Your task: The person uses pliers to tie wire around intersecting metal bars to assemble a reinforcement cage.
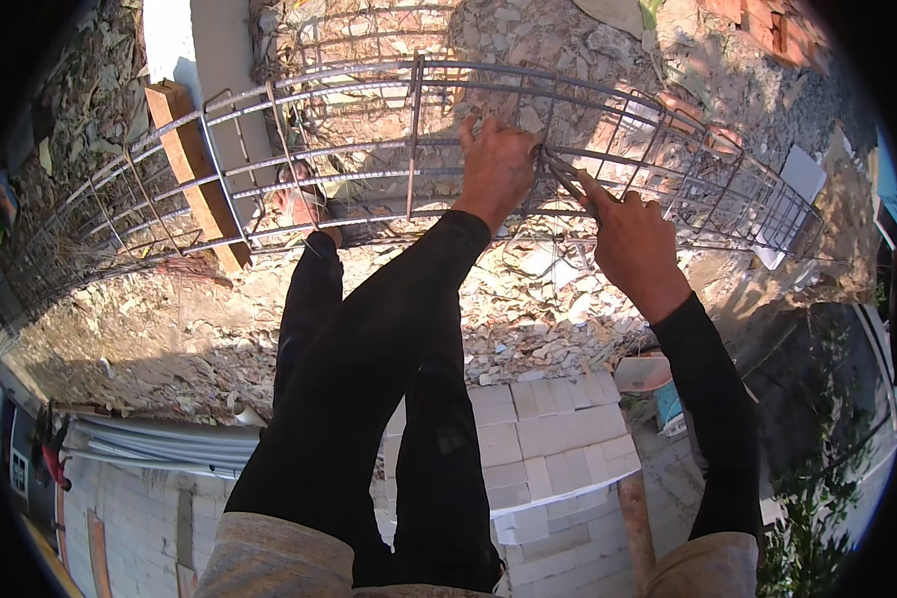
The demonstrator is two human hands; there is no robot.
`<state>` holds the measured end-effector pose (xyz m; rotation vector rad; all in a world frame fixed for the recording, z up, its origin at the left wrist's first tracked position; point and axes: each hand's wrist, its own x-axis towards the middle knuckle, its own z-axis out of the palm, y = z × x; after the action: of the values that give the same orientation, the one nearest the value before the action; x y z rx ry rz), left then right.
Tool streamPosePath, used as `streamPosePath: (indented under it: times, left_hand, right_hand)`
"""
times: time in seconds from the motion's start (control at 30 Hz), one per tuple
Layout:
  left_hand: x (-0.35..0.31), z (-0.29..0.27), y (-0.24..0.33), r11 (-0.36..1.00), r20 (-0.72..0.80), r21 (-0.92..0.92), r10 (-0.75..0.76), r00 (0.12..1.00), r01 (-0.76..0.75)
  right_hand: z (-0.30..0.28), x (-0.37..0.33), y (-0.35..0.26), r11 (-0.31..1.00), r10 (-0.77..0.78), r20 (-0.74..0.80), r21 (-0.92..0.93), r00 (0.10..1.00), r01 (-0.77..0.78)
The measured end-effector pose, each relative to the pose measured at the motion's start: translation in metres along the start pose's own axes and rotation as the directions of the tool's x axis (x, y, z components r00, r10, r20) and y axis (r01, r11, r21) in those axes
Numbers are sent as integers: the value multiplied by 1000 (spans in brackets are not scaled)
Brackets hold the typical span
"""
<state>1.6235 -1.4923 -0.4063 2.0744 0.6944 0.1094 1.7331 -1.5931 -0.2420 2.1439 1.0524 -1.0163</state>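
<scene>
A long rebar cage (414, 130) of ribbed steel bars and bent stirrups stretches across in front of me. My left hand (498, 167) is closed around a bar at the middle of the cage, beside a crossing of bars. My right hand (636, 234) grips the handles of a pair of steel pincers (565, 176). Their jaws sit at that crossing, close to my left thumb. Whether any wire is in the jaws is too small to tell.
A wooden beam (197, 164) lies under the cage at the left, next to a pale concrete post (244, 149). Rubble and dry leaves cover the ground. Stacked grey blocks (568, 439) and grey pipes (159, 444) lie behind my legs. Red bricks (782, 35) are at the far right.
</scene>
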Motion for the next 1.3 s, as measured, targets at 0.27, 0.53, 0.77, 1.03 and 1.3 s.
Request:
streamPosePath:
  times: [0.27,0.53,0.77,1.03,1.3]
  left_hand:
    - [-1,1,0,1000,-30,-28,10,999,-11]
    - [0,1,-2,1000,-21,-21,3,1000,-3]
    - [-1,3,-2,1000,4,0,1,1000,-1]
    - [-1,-1,-4,996,65,91,-18,998,13]
    - [-3,-4,-4,996,61,85,-4,998,-1]
  right_hand:
    - [-2,2,2,999,-5,32,-34,999,6]
    - [19,2,9,988,-47,21,148,999,43]
    - [24,-4,2,995,-43,-117,84,992,53]
    - [18,14,30,219,-215,516,853,830,-474]
    - [-17,14,28,301,-169,514,839,841,-452]
